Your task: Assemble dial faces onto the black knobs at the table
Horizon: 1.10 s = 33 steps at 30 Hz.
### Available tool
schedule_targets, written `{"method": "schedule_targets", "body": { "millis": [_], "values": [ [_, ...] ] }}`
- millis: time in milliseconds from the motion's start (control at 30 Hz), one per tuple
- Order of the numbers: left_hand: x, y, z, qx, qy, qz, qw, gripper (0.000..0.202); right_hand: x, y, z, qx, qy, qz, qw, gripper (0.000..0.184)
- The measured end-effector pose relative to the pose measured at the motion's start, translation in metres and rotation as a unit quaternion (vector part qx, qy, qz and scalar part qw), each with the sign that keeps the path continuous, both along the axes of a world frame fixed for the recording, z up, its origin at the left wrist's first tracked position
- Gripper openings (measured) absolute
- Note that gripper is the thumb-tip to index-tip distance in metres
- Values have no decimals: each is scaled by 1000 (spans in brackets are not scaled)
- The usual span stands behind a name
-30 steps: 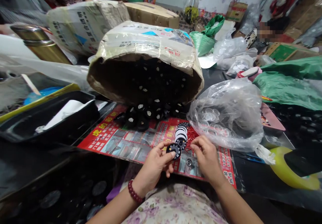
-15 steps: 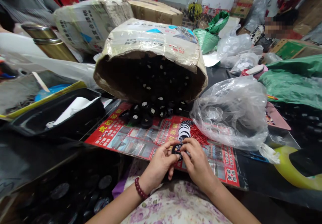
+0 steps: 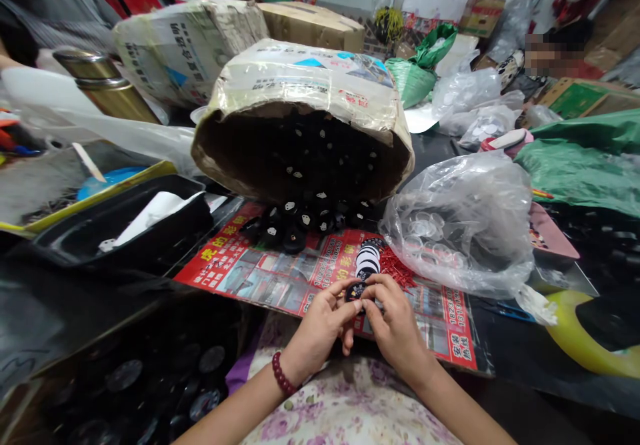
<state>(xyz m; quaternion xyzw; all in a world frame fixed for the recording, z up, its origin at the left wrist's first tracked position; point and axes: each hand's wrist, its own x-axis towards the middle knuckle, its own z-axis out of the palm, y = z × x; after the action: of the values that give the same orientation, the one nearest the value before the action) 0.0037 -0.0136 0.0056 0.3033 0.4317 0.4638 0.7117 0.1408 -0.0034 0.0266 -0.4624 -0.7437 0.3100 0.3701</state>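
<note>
Between the two hands, a black dial disc (image 3: 355, 291). Left hand (image 3: 324, 321) pinched closed on it; right hand (image 3: 395, 321) bunched at its right edge, can't tell if gripping. Just beyond the grip, overlapping white discs (image 3: 368, 258); right of those, thin red pieces (image 3: 399, 267).

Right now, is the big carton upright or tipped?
Tipped: the carton opens toward the camera, black parts lying from its mouth onto the red sheet.

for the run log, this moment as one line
left hand: holds black dial | right hand: at dial's edge | beyond: red needles
</note>
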Motion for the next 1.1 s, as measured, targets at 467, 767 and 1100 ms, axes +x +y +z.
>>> {"method": "schedule_targets", "body": {
  "millis": [467, 767, 1100],
  "values": [
    [-2, 1, -3, -17, 33, 8, 999, 41, -8, 5, -5, -205, 168, -77, 961, 27],
    [-3, 5, -12, -33, 28, 30, 999, 43, -15, 14, -21, -196, 154, -94, 964, 19],
    [-1, 7, -12, -40, 26, -16, 999, 62, -4, 7, -9, 83, -127, 10, 988, 15]
  ]
}}
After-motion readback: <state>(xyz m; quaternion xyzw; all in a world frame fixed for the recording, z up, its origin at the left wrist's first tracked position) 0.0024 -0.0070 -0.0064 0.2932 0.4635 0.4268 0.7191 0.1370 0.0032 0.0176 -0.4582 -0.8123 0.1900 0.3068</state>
